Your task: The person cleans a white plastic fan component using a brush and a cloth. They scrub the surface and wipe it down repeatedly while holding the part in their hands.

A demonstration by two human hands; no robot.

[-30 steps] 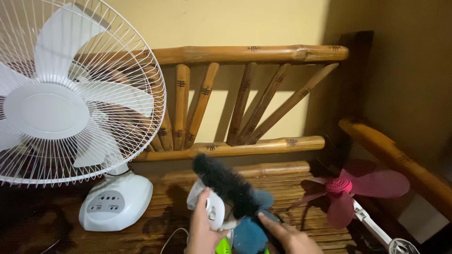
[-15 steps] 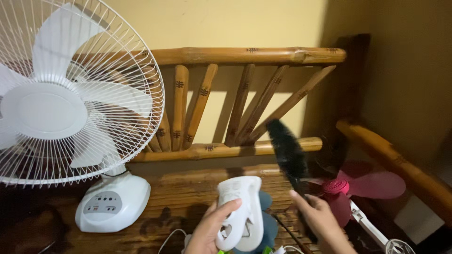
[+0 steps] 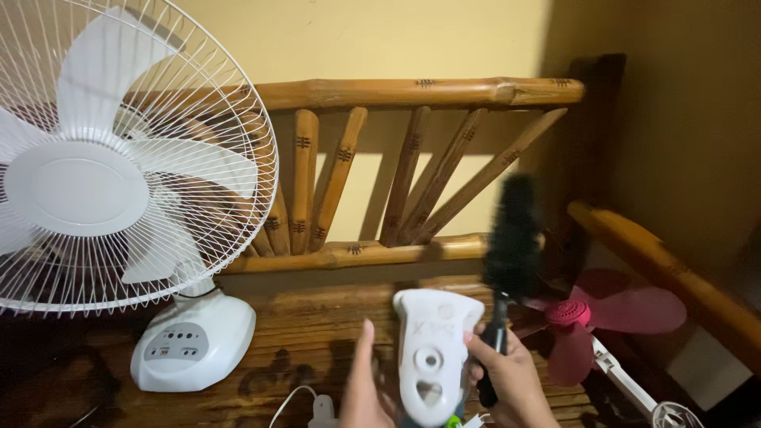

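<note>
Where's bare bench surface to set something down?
Best patch: wooden bench between the white fan base and the left hand, though a white cord lies low there. Crowded right: right hand with black brush, pink fan.

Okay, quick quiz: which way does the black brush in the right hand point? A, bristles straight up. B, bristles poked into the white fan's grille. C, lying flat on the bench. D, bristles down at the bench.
A: the right hand grips the brush by its handle, with the bristles upright above the white part.
</note>
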